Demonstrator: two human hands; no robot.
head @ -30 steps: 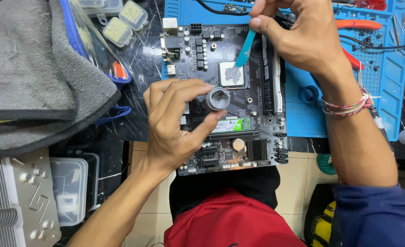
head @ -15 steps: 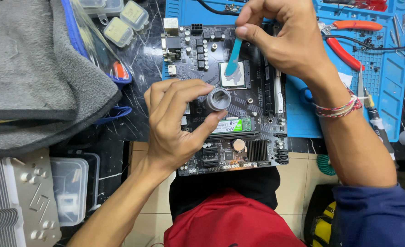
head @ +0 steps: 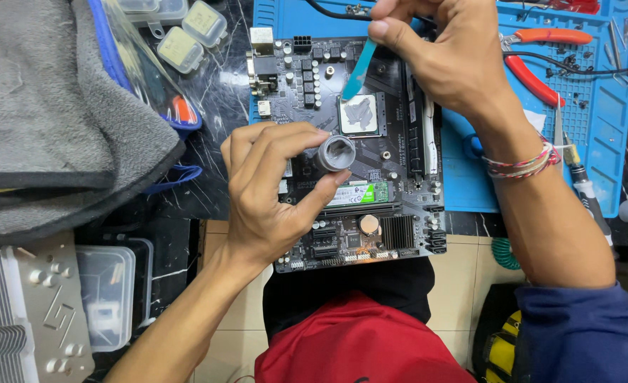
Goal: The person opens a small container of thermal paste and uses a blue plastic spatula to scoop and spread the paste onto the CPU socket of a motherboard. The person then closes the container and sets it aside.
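My right hand (head: 456,64) pinches the teal spatula (head: 359,71), long axis running one o'clock to seven, tip just above the paste-smeared processor (head: 360,115), while my left hand (head: 271,191) at seven o'clock clamps the small grey paste jar (head: 335,152).

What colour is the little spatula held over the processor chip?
Light blue, almost teal. The spatula shows best in the head view, pinched in the right hand.
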